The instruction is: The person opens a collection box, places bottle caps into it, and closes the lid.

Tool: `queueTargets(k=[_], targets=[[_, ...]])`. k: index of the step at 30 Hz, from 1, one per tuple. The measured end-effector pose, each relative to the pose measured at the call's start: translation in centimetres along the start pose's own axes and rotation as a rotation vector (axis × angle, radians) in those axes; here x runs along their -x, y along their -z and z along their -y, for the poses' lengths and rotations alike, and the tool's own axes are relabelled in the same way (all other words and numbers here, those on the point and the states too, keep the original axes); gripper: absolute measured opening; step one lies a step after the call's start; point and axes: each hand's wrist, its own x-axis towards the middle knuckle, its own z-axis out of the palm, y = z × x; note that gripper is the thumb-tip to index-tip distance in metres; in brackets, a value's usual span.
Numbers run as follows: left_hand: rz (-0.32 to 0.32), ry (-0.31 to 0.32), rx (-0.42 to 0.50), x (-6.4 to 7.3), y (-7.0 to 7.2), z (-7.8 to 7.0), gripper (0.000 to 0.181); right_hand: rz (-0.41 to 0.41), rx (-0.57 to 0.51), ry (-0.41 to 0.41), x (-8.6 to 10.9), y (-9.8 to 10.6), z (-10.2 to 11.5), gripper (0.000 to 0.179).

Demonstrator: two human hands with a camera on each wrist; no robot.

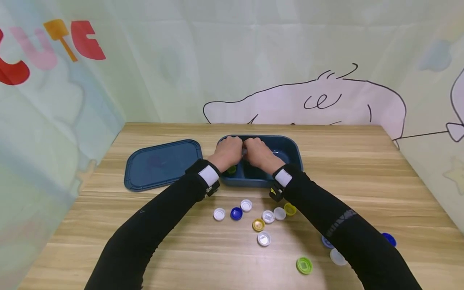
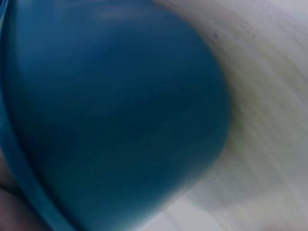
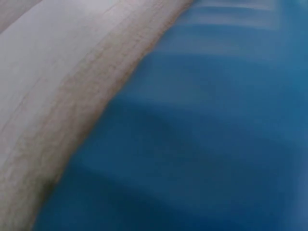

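A dark blue divided box (image 1: 250,182) stands toward the back of the table. My left hand (image 1: 228,153) and right hand (image 1: 262,154) meet over its middle with curled fingers. Between them they appear to pinch a small greyish piece (image 1: 244,152), mostly hidden, so its kind is unclear. A green bottle cap (image 1: 231,169) lies in the left compartment below my left hand. In the left wrist view the blurred blue wall (image 2: 125,106) of the box fills much of the picture, with a bit of skin at the lower left edge. The right wrist view shows another blurred blue wall (image 3: 192,134).
Left of the box lies a flat dark blue lid (image 1: 159,165). Several bottle caps are scattered in front, among them a blue cap (image 1: 236,213), a gold cap (image 1: 258,224), a white cap (image 1: 264,238) and a bright green cap (image 1: 304,265). Others lie partly under the right forearm.
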Motion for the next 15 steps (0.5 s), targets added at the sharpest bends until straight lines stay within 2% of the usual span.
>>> queueTargets(k=[7, 13, 15], targets=[[0.016, 0.016, 0.013, 0.14, 0.26, -0.13, 0.019, 0.003, 0.017, -0.022, -0.17, 0.07, 0.20, 0.011], [0.019, 0.027, -0.046, 0.33, 0.50, -0.27, 0.020, 0.026, -0.005, -0.045, 0.04, 0.18, 0.04, 0.014], [0.011, 0.033, -0.034, 0.47, 0.80, -0.29, 0.017, 0.027, -0.004, -0.050, 0.26, 0.35, -0.02, 0.016]])
